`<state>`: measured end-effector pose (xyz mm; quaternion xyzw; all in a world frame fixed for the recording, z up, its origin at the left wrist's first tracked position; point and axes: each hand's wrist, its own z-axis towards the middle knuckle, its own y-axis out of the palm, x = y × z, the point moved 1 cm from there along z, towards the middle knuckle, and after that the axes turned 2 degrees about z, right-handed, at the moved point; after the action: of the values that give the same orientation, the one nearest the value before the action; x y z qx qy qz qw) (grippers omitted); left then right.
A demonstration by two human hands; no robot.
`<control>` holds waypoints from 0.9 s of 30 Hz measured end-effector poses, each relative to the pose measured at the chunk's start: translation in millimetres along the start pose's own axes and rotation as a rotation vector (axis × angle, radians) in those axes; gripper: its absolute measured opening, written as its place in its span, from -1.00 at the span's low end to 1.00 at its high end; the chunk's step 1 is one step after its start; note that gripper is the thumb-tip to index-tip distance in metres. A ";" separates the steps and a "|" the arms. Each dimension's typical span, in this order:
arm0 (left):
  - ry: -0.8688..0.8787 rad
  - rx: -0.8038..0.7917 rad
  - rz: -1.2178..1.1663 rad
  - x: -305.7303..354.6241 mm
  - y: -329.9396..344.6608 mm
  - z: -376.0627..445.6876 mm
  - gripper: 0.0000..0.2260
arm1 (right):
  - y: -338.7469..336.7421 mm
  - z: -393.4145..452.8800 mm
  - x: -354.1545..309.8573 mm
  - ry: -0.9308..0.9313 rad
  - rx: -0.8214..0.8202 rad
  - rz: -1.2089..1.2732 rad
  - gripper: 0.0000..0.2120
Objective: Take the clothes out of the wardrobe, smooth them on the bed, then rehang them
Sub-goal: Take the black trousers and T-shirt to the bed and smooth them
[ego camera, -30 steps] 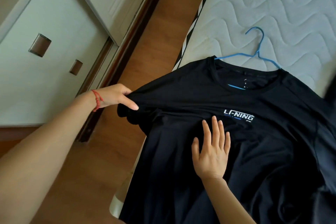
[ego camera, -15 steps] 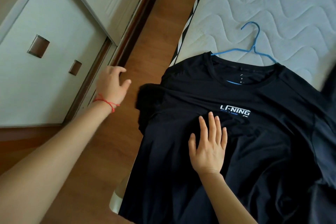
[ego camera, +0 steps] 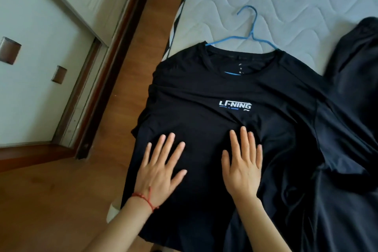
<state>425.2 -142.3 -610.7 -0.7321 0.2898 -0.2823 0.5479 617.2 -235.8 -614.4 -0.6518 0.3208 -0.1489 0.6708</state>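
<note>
A black T-shirt [ego camera: 204, 92] with a white LI-NING logo lies front-up on the bed's white quilted mattress [ego camera: 296, 2], its left side hanging over the bed edge. A blue wire hanger [ego camera: 248, 32] is still inside it, with its hook sticking out above the collar. My left hand [ego camera: 161, 168], with a red string on the wrist, lies flat with spread fingers on the shirt's lower left chest. My right hand [ego camera: 243, 163] presses flat on the shirt beside it, just below the logo.
Another dark garment [ego camera: 351, 80] lies bunched on the mattress at the right, touching the shirt's sleeve. A strip of wooden floor [ego camera: 61, 200] runs left of the bed. The white wardrobe [ego camera: 34, 51] with recessed brown handles stands beyond the floor strip at the far left.
My left hand let go of the shirt's left sleeve, swung away toward the wardrobe, then came down flat on the shirt. My right hand slid slightly down the chest.
</note>
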 end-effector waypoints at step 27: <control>-0.971 0.084 -0.685 -7.8 -23.6 -86.6 -0.77 | -81.8 -134.2 84.1 0.932 -0.015 0.582 -0.68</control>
<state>359.4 -186.4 -567.9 -0.8070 -0.2579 -0.0869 0.5240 614.3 -401.0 -547.4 -0.4060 0.7519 -0.2279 0.4667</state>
